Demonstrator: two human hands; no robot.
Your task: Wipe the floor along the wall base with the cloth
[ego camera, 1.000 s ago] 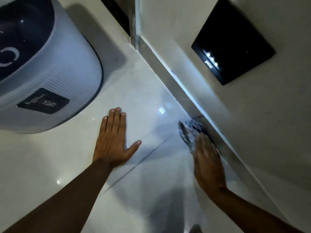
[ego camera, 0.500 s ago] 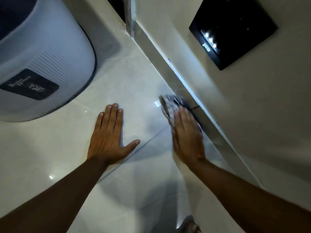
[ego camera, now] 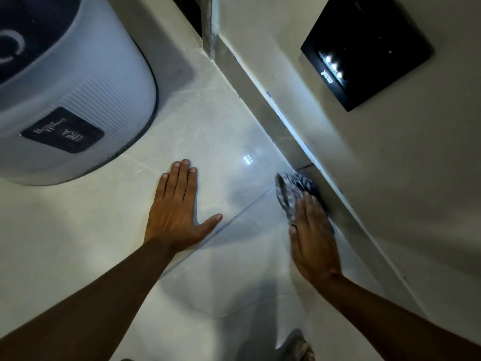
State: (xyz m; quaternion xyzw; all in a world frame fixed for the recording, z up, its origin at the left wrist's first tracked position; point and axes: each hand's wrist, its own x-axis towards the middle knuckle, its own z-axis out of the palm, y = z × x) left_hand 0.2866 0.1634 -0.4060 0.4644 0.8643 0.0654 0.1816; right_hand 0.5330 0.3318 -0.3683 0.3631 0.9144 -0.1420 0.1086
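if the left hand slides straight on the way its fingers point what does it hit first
Likely the grey upright strip at the wall corner; the left hand first crosses bare glossy white floor tile beside the round grey appliance.

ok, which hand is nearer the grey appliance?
Left. The left hand lies flat on the floor beside the grey appliance; the right hand presses the cloth at the wall base, farther off.

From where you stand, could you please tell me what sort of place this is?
Probably an indoor corner of a home, perhaps a utility area: a glossy tiled floor, a skirting board along the wall, a black lit panel on it, and a large grey round appliance.
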